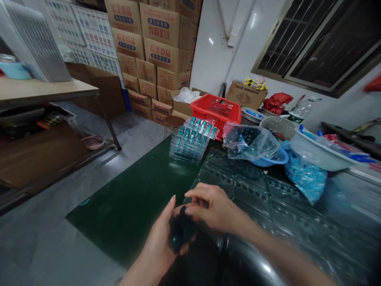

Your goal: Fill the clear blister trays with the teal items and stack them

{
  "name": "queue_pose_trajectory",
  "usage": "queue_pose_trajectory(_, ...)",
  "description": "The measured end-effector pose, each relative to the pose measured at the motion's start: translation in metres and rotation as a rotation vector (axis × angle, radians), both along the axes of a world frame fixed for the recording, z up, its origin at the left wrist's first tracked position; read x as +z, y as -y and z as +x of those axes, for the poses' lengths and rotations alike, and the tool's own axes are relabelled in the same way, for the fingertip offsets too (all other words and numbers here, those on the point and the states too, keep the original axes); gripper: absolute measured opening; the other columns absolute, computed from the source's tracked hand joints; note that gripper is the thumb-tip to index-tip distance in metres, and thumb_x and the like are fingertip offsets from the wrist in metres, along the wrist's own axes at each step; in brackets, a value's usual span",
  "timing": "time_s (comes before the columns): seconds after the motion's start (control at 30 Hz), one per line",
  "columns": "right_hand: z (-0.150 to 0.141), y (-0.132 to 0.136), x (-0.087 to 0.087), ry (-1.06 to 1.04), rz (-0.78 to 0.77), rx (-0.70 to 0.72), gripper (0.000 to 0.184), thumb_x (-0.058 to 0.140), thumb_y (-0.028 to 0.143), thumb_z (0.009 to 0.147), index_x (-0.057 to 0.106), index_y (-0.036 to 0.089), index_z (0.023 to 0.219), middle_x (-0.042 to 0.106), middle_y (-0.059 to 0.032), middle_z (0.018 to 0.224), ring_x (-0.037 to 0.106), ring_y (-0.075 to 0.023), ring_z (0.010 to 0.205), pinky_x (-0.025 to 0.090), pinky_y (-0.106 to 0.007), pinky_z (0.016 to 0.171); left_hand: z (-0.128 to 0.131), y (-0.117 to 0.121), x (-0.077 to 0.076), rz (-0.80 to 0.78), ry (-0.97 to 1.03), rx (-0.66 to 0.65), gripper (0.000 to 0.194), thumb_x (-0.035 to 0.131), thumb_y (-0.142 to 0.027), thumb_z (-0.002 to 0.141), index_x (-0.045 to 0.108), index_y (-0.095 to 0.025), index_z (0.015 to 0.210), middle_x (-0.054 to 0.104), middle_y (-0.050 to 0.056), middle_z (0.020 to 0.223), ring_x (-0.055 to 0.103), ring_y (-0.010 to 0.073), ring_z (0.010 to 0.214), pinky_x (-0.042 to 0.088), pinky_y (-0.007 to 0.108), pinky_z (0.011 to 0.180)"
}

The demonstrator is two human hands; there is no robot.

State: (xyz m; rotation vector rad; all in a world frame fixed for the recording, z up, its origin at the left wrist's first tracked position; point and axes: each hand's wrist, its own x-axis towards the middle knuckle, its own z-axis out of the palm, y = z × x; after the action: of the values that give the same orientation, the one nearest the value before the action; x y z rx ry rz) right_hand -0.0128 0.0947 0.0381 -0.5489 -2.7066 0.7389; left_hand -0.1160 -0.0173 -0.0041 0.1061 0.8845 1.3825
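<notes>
My left hand (pixel 162 234) is cupped palm up around a handful of small dark teal, shiny pieces (pixel 181 232); their kind is too blurred to make out. Over it, my right hand (pixel 208 204) has its thumb and fingers drawn together at the top of the handful, against one small dark piece. Just right of the hands, clear plastic trays (pixel 250 190) with moulded hollows lie in rows on the green table (pixel 119 206). At the table's far end stands a stack of clear trays (pixel 190 145) with teal pieces in their hollows.
Behind the filled trays is a red basket (pixel 216 107). Along the right stand a blue basin (pixel 270 159) with a clear bag (pixel 253 141), a bag of light-blue pieces (pixel 306 176) and a pale basin (pixel 321 153). Cartons (pixel 160 51) are stacked by the wall; another table (pixel 47 89) stands left.
</notes>
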Motion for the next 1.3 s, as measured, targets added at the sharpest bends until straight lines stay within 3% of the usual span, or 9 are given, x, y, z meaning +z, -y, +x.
queue_pose_trajectory(0.07,0.005,0.017,0.002,0.002,-0.031,0.021,0.015,0.061,0.029,0.074,0.064,0.024,0.088,0.056,0.0022,0.073,0.052,-0.0107,0.067,0.037,-0.021,0.062,0.007,0.000,0.003,-0.031,-0.045,-0.003,0.049,0.044,-0.056,0.073,0.061,-0.012,0.081,0.054,0.005,0.056,0.052,0.0155,0.045,0.024,0.018,0.030)
queue_pose_trajectory(0.17,0.010,0.022,-0.002,-0.037,-0.144,-0.004,0.004,0.060,0.021,0.072,0.064,0.020,0.074,0.054,0.0026,0.067,0.051,-0.0103,0.063,0.036,-0.021,0.059,0.015,0.002,0.005,-0.040,-0.064,-0.015,0.047,0.045,-0.055,0.073,0.060,-0.012,0.077,0.053,0.004,0.052,0.052,0.0155,0.044,0.024,0.018,0.030)
queue_pose_trajectory(0.33,0.017,0.018,-0.011,-0.212,-0.707,-0.116,0.007,0.053,0.022,0.077,0.057,0.017,0.078,0.056,0.0028,0.064,0.052,-0.0082,0.051,0.038,-0.018,0.048,0.016,0.009,0.001,0.004,-0.091,-0.020,0.036,0.048,-0.048,0.075,0.059,-0.013,0.080,0.059,0.006,0.073,0.052,0.0137,0.046,0.021,0.018,0.030)
queue_pose_trajectory(0.4,0.021,0.020,-0.012,-0.273,-0.823,-0.159,0.008,0.053,0.022,0.077,0.058,0.017,0.082,0.056,0.0030,0.064,0.051,-0.0072,0.050,0.037,-0.017,0.046,0.015,0.011,0.000,0.027,-0.119,0.003,0.030,0.051,-0.043,0.075,0.059,-0.014,0.080,0.058,0.005,0.074,0.052,0.0127,0.047,0.021,0.018,0.031)
queue_pose_trajectory(0.6,0.029,0.030,-0.017,-0.403,-0.938,-0.228,0.013,0.054,0.027,0.079,0.059,0.016,0.085,0.054,0.0035,0.057,0.049,-0.0070,0.048,0.035,-0.016,0.043,0.020,0.014,0.006,0.100,-0.144,0.003,0.021,0.055,-0.035,0.074,0.057,-0.015,0.082,0.056,0.003,0.075,0.050,0.0094,0.048,0.019,0.016,0.031)
queue_pose_trajectory(0.87,0.028,0.042,-0.025,-0.464,-0.800,-0.280,0.009,0.058,0.023,0.076,0.061,0.015,0.076,0.054,0.0026,0.058,0.048,-0.0065,0.050,0.035,-0.015,0.044,0.022,0.010,0.003,0.044,-0.236,0.036,0.017,0.062,-0.028,0.066,0.053,-0.016,0.075,0.055,0.001,0.058,0.049,0.0109,0.042,0.020,0.016,0.029)
queue_pose_trajectory(1.0,0.030,0.046,-0.022,-0.468,-0.889,-0.305,0.014,0.057,0.028,0.077,0.060,0.014,0.075,0.054,0.0022,0.054,0.046,-0.0068,0.044,0.034,-0.017,0.040,0.020,0.011,-0.001,0.077,-0.263,0.020,0.012,0.059,-0.023,0.066,0.051,-0.016,0.073,0.060,0.004,0.061,0.046,0.0091,0.038,0.020,0.017,0.030)
queue_pose_trajectory(1.17,0.021,0.053,-0.031,-0.599,-1.065,-0.369,0.016,0.059,0.028,0.075,0.056,0.014,0.070,0.047,0.0047,0.049,0.040,-0.0052,0.039,0.031,-0.017,0.036,0.018,0.012,0.002,0.050,-0.205,0.005,0.009,0.059,-0.019,0.065,0.050,-0.017,0.067,0.058,0.001,0.059,0.046,0.0070,0.038,0.025,0.016,0.035)
queue_pose_trajectory(1.3,0.019,0.031,-0.032,-0.702,-1.179,-0.457,0.018,0.063,0.030,0.070,0.054,0.014,0.068,0.045,0.0053,0.045,0.038,-0.0051,0.035,0.028,-0.017,0.034,0.021,0.021,0.003,-0.077,-0.136,0.024,0.008,0.057,-0.015,0.063,0.050,-0.017,0.061,0.054,-0.002,0.058,0.047,0.0059,0.042,0.032,0.016,0.041)
